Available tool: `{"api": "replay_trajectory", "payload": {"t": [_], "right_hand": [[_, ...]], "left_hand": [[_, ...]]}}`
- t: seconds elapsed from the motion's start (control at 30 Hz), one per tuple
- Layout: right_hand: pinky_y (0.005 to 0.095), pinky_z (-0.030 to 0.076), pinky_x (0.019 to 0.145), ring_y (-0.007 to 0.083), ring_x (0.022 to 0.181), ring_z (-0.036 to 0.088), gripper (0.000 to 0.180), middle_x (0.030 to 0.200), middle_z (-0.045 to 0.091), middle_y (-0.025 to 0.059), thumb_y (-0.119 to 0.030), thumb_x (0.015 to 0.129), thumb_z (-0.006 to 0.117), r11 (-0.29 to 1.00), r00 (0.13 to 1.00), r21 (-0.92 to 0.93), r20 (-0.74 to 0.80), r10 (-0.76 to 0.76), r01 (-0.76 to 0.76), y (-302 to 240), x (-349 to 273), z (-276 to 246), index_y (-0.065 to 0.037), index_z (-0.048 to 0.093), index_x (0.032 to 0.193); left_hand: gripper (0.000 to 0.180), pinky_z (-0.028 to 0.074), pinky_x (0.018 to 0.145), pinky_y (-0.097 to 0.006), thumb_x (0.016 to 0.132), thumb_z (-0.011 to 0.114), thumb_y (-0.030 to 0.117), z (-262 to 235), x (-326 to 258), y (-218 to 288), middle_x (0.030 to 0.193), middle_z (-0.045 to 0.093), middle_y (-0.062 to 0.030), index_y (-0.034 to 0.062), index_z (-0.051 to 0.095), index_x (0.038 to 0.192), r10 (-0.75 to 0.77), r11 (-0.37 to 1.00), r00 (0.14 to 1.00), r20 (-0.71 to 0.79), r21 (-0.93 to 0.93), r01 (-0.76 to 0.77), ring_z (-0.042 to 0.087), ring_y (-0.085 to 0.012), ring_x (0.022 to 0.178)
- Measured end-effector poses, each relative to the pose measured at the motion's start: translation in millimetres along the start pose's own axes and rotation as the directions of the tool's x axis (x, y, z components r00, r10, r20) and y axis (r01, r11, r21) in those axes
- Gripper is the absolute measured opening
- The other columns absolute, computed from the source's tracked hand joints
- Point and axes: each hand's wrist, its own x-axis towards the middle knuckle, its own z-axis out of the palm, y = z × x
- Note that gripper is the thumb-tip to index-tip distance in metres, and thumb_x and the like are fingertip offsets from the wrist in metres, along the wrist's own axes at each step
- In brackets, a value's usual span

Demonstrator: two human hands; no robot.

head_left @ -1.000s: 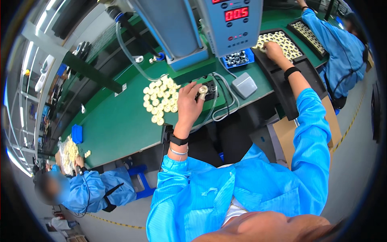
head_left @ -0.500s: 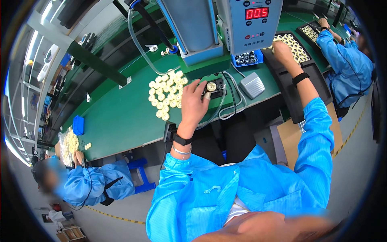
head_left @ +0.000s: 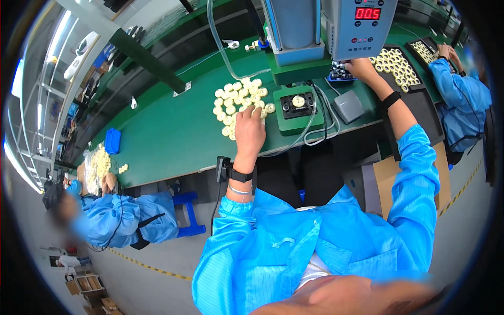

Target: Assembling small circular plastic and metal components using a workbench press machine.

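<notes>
Along the near side of the green bench (head_left: 163,152), the left hand (head_left: 250,132) reached into a loose cluster of cream pieces (head_left: 231,102), fingers slightly curled, fingertips at its edge; whether they pinched one I could not tell. The cluster lay just left of the press base (head_left: 286,126), presumably to suit that hand's reach. On the base, one cream piece (head_left: 298,101) sat in a black fixture (head_left: 287,109), apart from both hands, apparently held centred beneath the press head (head_left: 302,72). A grey box (head_left: 348,106) (perhaps a switch, given the cable near it) stood to the right. Farther out, the right hand (head_left: 361,69) dipped toward a blue bin (head_left: 341,80) of metal parts (head_left: 338,69); its fingertips were hidden, so neither their opening nor any hold could be judged. Beyond, a dark tray (head_left: 420,111) bore more cream pieces, likely kept together there, and a co-worker (head_left: 458,100) leaned toward another tray (head_left: 420,60).
</notes>
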Motion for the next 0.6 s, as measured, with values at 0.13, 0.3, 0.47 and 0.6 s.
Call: {"api": "replay_trajectory", "payload": {"t": [0.13,0.3,0.47,0.6], "right_hand": [[0.0265,0.057,0.058,0.0129,0.066,0.062,0.022,0.091,0.066,0.0124,0.002,0.086,0.061,0.569,0.916,0.732,0.197,0.350,-0.375,-59.2,-5.9,-28.9,0.011,0.059,0.106],[0.0304,0.058,0.085,0.0219,0.090,0.069,0.018,0.103,0.066,0.0136,0.006,0.087,0.057,-0.142,0.925,0.933,0.350,0.150,-0.330,-106.4,-33.9,-29.0,0.004,0.063,0.104],[0.0355,0.054,0.095,0.0260,0.104,0.065,0.024,0.112,0.064,0.0148,-0.001,0.089,0.059,-0.607,0.950,0.744,0.307,-0.062,-0.280,-150.3,-50.6,-6.5,0.002,0.059,0.113],[0.0343,0.053,0.095,0.0250,0.105,0.063,0.023,0.113,0.064,0.0146,-0.006,0.091,0.061,-0.597,0.960,0.776,0.277,0.030,-0.205,-163.1,-51.7,19.5,0.002,0.059,0.113]], "left_hand": [[0.038,0.051,0.084,-0.042,0.074,0.062,-0.001,14.8,18.4,4.7,0.114,0.065,-0.0130,0.0032,0.066,0.111,0.087,0.996,0.993,0.079,0.010,-0.088,0.058,-0.0340,0.096],[0.018,0.049,0.074,-0.040,0.075,0.057,0.002,33.0,24.1,0.5,0.089,0.064,-0.0117,0.0020,0.066,0.091,0.151,0.978,0.980,0.128,0.124,-0.167,0.058,-0.0320,0.087],[0.030,0.049,0.079,-0.043,0.074,0.060,-0.003,23.9,12.2,-0.2,0.101,0.066,-0.0110,0.0030,0.065,0.104,0.112,0.994,0.991,0.076,0.010,-0.113,0.058,-0.0335,0.090],[0.042,0.048,0.086,-0.041,0.072,0.063,-0.007,11.2,2.5,1.6,0.111,0.065,-0.0111,0.0038,0.065,0.112,0.108,0.990,0.984,-0.143,-0.076,-0.119,0.058,-0.0327,0.096]]}}
